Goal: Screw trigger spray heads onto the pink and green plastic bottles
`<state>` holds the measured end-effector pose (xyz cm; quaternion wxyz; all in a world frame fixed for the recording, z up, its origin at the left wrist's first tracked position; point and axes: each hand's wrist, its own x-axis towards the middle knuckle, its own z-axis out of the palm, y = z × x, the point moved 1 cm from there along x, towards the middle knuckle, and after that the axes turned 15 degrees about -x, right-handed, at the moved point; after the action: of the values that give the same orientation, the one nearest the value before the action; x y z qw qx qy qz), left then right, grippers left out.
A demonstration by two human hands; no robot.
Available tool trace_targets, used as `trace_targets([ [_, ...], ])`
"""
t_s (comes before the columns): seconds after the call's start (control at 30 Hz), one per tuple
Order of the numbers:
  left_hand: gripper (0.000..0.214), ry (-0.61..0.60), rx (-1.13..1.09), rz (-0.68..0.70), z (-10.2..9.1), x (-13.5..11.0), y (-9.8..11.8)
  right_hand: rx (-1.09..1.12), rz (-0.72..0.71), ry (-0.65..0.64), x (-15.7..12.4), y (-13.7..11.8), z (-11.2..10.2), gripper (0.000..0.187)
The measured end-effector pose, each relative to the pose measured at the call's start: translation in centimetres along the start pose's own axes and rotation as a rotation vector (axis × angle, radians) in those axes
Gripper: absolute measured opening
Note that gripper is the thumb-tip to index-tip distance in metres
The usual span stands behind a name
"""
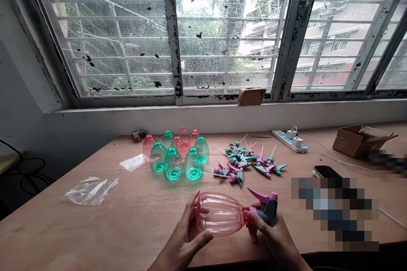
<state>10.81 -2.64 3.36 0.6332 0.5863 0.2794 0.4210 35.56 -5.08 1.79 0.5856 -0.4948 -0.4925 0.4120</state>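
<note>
My left hand (186, 235) cups the base of the pink bottle (219, 214), seemingly to bear its wide end, while my right hand (274, 232) grips it at the sprayer (271, 208), thumb by the collar (252, 210), probably to steady the joint. The bottle lies sideways over the near part of the table (140, 228), long axis running left to right, base leftward, neck rightward, the trigger (258, 195) uppermost and slanting back up-left.

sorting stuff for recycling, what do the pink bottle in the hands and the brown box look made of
Pink bottle: probably clear, glossy plastic, being see-through with bright highlights, though glass can't be ruled out.
Brown box: likely matte cardboard, judging by its dull walls and raised flaps.
</note>
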Motion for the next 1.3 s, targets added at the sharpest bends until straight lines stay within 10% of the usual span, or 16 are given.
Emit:
trace_targets([
  [1.3, 0.086, 0.051, -0.080, -0.003, 0.1, 0.1, 0.0, 0.030, -0.023, -0.033, 0.0, 0.4, -0.2, 0.033],
])
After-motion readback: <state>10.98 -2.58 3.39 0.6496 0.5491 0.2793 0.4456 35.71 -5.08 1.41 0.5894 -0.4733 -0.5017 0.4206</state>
